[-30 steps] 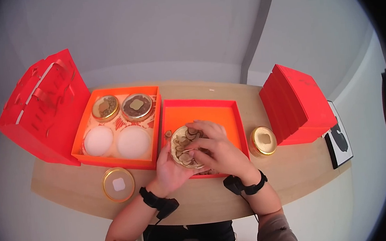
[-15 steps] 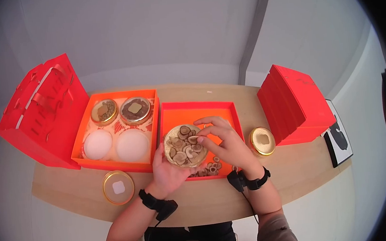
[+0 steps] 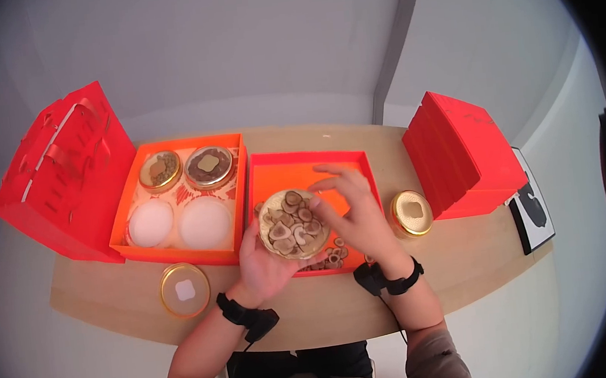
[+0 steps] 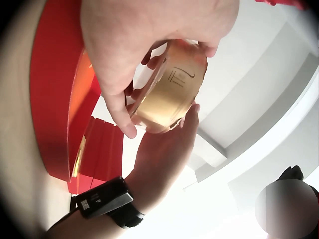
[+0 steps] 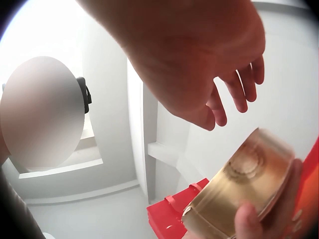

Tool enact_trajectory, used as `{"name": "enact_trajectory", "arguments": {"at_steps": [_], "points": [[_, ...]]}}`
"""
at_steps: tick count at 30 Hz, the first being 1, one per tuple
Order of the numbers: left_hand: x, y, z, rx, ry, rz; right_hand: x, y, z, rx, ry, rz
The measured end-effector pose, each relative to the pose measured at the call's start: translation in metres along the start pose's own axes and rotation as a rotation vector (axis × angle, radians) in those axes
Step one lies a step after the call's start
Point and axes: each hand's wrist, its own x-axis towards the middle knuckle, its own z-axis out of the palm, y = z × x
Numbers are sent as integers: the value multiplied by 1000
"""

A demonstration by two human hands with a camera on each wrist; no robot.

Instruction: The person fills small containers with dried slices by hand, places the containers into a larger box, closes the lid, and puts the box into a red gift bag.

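My left hand [image 3: 262, 273] grips a round gold tub [image 5: 229, 191], fingers and thumb curled around its side. The tub sits above the near part of a shallow red box [image 3: 371, 182] with an orange inside. Its open top faces up, heaped with dried, brown-edged slices [image 3: 280, 231]; that cupped hold seems meant to stop them spilling. My right hand [image 3: 356, 216] is open and appears to hold nothing, its fingers loosely bent and spread beside the tub's rim, likely because the slices are easy to reach from there.

More loose slices [image 3: 336, 258] lie in the near right of the shallow box, whose raised walls probably stop them scattering over the wooden table [image 3: 309, 321].

To the left is a deeper orange-edged box [image 3: 177, 254]. Two lidded jars [image 3: 161, 171] [image 3: 209, 166] fill its far half, and two white round pads [image 3: 151, 223] [image 3: 205, 223] its near half; this layout likely stops jars knocking together. A gold-rimmed lid [image 3: 186, 296] lies flat in front of that box, near my left forearm.

A gold-topped jar [image 3: 411, 213] stands right of the shallow box. Farther out are an upright red gift bag [image 3: 68, 169] on the left, and red boxes [image 3: 461, 150] beside a framed picture [image 3: 531, 198] on the right.
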Motion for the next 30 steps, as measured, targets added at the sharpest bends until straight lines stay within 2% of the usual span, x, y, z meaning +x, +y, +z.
{"name": "enact_trajectory", "arguments": {"at_steps": [2, 3, 5, 6, 7, 9, 10, 13, 17, 19, 23, 25, 30], "points": [[-1, 4, 0, -4, 40, 73, 1, 21, -2, 37, 86, 59], [-1, 6, 0, -17, 51, 72, 1, 24, -1, 38, 73, 69], [1, 12, -1, 7, 87, 165, -1, 30, 2, 221, 5, 350], [1, 13, 0, 11, 115, 178, -3, 33, 3, 152, -125, 366], [1, 13, -1, 5, 124, 170, -7, 37, 5, 154, -128, 378], [1, 14, -3, -36, 113, 185, -15, 50, 15, 47, -605, 311], [1, 15, -2, -29, 112, 183, -16, 54, 25, -12, -666, 175], [1, 14, -7, -51, 99, 172, -28, 48, 45, -84, -702, 195], [2, 14, -7, -14, 81, 168, -40, 52, 67, -47, -709, 182], [1, 14, -4, -12, 77, 176, -39, 55, 72, -108, -794, 243], [1, 15, -2, 11, 68, 184, -38, 58, 70, -109, -832, 219], [0, 13, -2, -5, 72, 167, -37, 57, 65, -14, -873, 280], [0, 12, -1, 13, 81, 166, -30, 49, 52, -5, -886, 228]]}}
